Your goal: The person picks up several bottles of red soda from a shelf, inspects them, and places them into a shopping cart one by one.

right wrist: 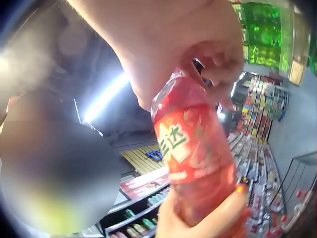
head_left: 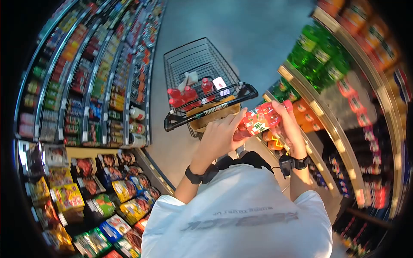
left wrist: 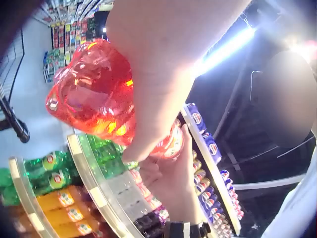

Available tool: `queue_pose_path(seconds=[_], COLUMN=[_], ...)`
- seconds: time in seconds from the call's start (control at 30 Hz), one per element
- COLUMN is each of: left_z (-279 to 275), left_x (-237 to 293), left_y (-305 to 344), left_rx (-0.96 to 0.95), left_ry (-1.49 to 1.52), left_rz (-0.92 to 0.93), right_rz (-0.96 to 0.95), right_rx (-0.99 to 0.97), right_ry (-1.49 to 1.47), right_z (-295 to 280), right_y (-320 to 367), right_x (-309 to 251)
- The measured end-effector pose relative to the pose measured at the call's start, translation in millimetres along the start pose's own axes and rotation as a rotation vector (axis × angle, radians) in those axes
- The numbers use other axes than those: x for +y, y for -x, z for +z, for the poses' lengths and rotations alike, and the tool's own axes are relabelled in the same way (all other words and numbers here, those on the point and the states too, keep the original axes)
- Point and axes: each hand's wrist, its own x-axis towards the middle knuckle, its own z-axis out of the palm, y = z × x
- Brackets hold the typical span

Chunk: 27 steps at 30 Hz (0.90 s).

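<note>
The left hand grips the base and the right hand the neck end of a red-labelled, red plastic bottle between them, a black wire shopping cart just beyond.

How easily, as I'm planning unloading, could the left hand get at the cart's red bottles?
Probably not: the left hand grips another bottle, and the cart handle lies between it and the red bottles.

Holding left forearm and right forearm forward, converging toward each other. Gripping with left hand, showing its back to the head camera. Gripping with right hand too, with right thumb on top. Probably curling right fingers inward; can't place every tip, blurred in right wrist view.
</note>
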Motion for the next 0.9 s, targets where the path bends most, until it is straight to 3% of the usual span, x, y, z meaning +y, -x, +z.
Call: queue_pose_path(seconds=[0.13,0.23,0.37,0.57,0.7,0.83,0.9], left_z=[-12.2,-26.0,-42.3,-47.5,-45.3,-54.6,-56.5], left_x=[-19.7,-39.5,-63.1,-117.1,-165.3,-207.8,-232.1], left_y=[-25.8,-35.5,-26.0,8.4,20.4,15.6,9.2], left_rx=[0.223,0.493,0.617,0.466,0.404,0.468,0.501], left_ry=[0.175,0.061,0.149,0.071,0.245,0.278,0.317], left_rz=[0.004,-0.174,-0.434,-0.705,-0.86,-0.845,-0.848], right_rz=[-0.049,-0.117,-0.249,-0.165,-0.096,-0.097,-0.088], right_rx=[-0.076,-0.114,-0.157,-0.237,-0.328,-0.373,-0.401], right_ry=[0.02,-0.024,-0.005,0.118,0.304,0.658,0.792], right_z=[4.7,14.3,40.6,109.7,146.9,169.4,191.4], right_y=[-62.1,-107.1,-179.5,-322.4,-404.9,-482.9,-478.9], right_x=[1.2,-13.1,-24.4,7.3,56.9,130.4,130.2])
